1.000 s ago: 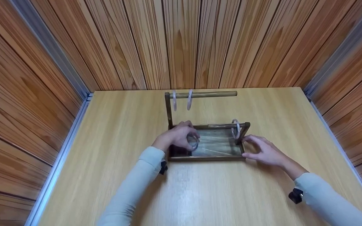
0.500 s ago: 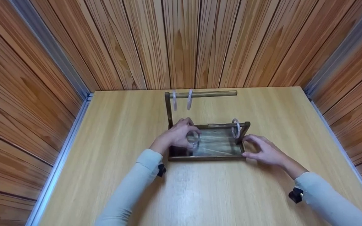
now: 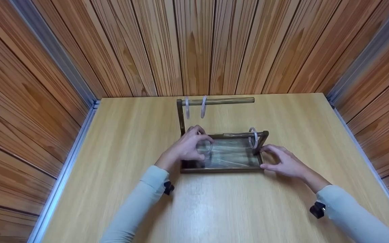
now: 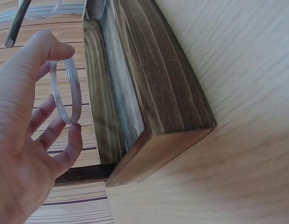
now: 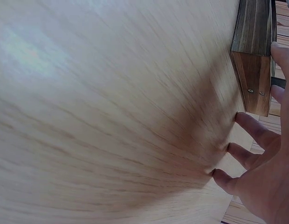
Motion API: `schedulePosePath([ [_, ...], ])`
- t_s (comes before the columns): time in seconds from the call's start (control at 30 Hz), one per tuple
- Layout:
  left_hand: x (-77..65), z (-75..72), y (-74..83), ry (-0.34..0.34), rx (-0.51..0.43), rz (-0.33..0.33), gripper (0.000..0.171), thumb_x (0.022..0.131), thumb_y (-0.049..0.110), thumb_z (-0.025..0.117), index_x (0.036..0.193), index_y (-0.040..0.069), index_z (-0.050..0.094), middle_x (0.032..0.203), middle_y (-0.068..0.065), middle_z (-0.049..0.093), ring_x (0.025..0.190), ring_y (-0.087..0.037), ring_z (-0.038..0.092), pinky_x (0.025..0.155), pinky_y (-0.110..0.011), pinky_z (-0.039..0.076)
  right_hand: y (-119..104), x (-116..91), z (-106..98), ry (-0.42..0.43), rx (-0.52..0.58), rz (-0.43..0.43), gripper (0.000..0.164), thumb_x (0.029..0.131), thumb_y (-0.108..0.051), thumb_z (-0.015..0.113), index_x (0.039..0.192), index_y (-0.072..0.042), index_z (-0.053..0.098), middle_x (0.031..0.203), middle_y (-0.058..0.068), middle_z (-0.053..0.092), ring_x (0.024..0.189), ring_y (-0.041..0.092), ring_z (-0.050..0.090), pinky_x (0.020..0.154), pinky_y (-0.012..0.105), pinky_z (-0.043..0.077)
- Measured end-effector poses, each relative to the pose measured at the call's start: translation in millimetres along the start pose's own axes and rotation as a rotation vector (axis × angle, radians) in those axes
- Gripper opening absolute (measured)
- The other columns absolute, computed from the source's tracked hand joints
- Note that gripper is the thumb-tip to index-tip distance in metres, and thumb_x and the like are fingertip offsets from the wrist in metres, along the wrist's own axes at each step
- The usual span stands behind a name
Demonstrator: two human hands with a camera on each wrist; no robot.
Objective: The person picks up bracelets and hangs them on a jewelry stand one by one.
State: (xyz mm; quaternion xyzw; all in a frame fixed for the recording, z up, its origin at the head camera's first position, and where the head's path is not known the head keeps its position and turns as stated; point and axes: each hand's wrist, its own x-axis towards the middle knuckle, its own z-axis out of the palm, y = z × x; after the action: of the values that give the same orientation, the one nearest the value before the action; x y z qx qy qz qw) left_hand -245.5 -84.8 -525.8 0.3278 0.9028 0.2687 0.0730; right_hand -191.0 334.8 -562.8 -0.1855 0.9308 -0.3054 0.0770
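Observation:
My left hand is above the left part of a dark wooden bangle stand, which has a shallow tray base and two bars. Its thumb and fingers hold a translucent pale bangle by the edge, well clear of the tray's side wall in the left wrist view. My right hand touches the stand's right end with thumb and index fingertips. In the right wrist view, its other fingertips rest on the table, spread apart.
Two pinkish bangles hang from the tall upper bar, whose right end is free. Another bangle hangs at the right of the lower bar. Wood-panelled walls enclose the light wooden table.
My left hand has shifted a little left with the bangle, whose ring now shows more openly and slightly farther left. The right hand and the stand have stayed in place.

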Motion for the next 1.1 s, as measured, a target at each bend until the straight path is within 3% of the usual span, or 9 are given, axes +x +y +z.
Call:
schedulePosePath([
  [0.2,-5.4,-1.2,0.1,0.033,-0.030,0.008,0.063,0.081,0.018,0.091,0.142,0.022,0.076,0.152,-0.020,0.055,0.141,-0.043,0.054,0.118,-0.064,0.053,0,0,0,-0.001,0.006,-0.011,0.062,0.101,-0.042,0.084,0.152,-0.013,0.064,0.160,0.022,0.065,0.150,0.056,0.055,0.122,0.082,0.041],
  [0.5,-9.9,2.4,1.9,0.089,-0.083,0.028,0.059,0.081,0.015,0.092,0.138,0.019,0.075,0.150,-0.021,0.054,0.137,-0.043,0.056,0.115,-0.063,0.054,2,1,2,0.021,-0.009,-0.030,0.061,0.100,-0.038,0.086,0.150,-0.010,0.065,0.156,0.021,0.068,0.148,0.053,0.059,0.122,0.077,0.044],
  [0.9,-12.3,10.2,3.8,0.217,-0.146,0.088,0.057,0.078,0.011,0.091,0.131,0.016,0.071,0.145,-0.020,0.053,0.137,-0.042,0.053,0.114,-0.063,0.054,4,1,1,0.015,-0.011,-0.023,0.063,0.100,-0.040,0.086,0.150,-0.009,0.064,0.158,0.022,0.065,0.149,0.054,0.057,0.122,0.079,0.043],
  [1.1,-9.5,13.4,4.9,0.246,-0.205,0.112,0.055,0.076,0.010,0.090,0.128,0.011,0.072,0.140,-0.020,0.054,0.128,-0.034,0.056,0.109,-0.049,0.054,2,0,1,0.012,-0.014,-0.010,0.066,0.100,-0.042,0.086,0.152,-0.009,0.063,0.160,0.024,0.063,0.151,0.056,0.055,0.124,0.081,0.041],
])
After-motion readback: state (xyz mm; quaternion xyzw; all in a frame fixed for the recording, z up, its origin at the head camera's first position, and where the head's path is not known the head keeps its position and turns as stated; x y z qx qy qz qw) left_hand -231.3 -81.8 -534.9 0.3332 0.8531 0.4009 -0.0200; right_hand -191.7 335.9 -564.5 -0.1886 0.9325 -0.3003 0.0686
